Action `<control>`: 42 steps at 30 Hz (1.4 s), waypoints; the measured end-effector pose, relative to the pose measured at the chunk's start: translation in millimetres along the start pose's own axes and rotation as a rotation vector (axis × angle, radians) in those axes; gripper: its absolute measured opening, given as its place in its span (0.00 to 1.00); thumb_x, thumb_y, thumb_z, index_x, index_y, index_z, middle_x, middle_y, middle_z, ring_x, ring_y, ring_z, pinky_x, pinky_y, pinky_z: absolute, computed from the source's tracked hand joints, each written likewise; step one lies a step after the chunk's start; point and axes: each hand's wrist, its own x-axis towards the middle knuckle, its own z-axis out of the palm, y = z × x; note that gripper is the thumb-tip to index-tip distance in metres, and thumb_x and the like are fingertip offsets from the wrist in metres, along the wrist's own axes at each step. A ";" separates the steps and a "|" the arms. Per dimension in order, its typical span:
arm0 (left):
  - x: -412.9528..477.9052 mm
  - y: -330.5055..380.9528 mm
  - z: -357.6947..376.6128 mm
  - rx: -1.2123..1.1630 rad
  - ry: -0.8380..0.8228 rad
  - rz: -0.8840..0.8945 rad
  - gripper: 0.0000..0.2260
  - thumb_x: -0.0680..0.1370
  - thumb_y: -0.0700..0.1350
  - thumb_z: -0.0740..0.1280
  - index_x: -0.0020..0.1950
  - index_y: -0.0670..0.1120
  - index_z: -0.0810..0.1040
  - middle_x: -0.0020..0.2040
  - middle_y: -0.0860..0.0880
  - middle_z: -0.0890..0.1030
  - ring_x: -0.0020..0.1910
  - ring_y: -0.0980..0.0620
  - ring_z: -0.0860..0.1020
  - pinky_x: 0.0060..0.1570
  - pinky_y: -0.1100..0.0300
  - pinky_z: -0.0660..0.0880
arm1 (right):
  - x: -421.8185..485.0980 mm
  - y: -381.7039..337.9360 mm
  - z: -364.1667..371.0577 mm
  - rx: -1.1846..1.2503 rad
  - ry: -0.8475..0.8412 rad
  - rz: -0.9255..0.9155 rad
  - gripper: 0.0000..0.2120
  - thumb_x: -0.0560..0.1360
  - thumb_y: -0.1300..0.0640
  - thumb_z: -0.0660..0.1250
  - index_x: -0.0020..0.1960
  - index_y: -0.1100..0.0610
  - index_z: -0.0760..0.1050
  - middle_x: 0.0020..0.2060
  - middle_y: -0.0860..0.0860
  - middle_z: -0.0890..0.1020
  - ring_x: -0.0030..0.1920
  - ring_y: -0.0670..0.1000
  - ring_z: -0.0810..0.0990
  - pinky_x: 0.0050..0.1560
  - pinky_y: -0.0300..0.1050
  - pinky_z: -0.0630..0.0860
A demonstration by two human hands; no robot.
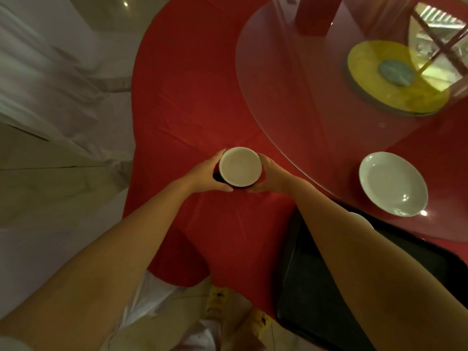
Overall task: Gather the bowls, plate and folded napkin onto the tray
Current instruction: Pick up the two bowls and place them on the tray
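A small white bowl [240, 166] is in the middle of the view over the red tablecloth, held from both sides. My left hand [205, 173] cups its left side and my right hand [271, 174] cups its right side. Whether the bowl rests on the cloth or is lifted I cannot tell. A white plate [393, 183] lies on the glass turntable at the right. The black tray [316, 287] sits at the table's near right edge, partly under my right forearm. No napkin is in view.
A round glass turntable [291, 97] covers the table's far right, with a yellow disc [395, 77] at its centre. The red tablecloth [190, 97] drapes over the table edge. White-covered chairs [50, 84] stand at the left on a pale floor.
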 end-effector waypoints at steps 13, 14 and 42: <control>-3.2 6.2 10.6 -0.174 0.087 0.082 0.42 0.59 0.48 0.80 0.68 0.59 0.62 0.63 0.57 0.73 0.63 0.54 0.71 0.58 0.56 0.70 | -10.6 7.9 0.5 0.171 -0.020 0.017 0.46 0.62 0.63 0.77 0.72 0.56 0.54 0.67 0.53 0.67 0.63 0.49 0.66 0.61 0.46 0.68; -4.1 8.7 11.6 -0.172 0.087 0.085 0.42 0.59 0.48 0.80 0.68 0.60 0.62 0.63 0.58 0.73 0.63 0.54 0.72 0.58 0.56 0.70 | -13.0 8.9 -0.9 0.168 -0.021 0.027 0.47 0.62 0.63 0.77 0.72 0.56 0.53 0.67 0.54 0.67 0.65 0.51 0.67 0.62 0.48 0.68; -80.9 137.8 128.2 -0.117 -0.058 0.390 0.42 0.61 0.50 0.79 0.69 0.60 0.61 0.61 0.62 0.73 0.59 0.63 0.72 0.51 0.72 0.68 | -237.8 65.9 -31.9 0.227 0.240 0.072 0.47 0.62 0.61 0.77 0.72 0.51 0.53 0.69 0.51 0.65 0.69 0.50 0.66 0.68 0.56 0.69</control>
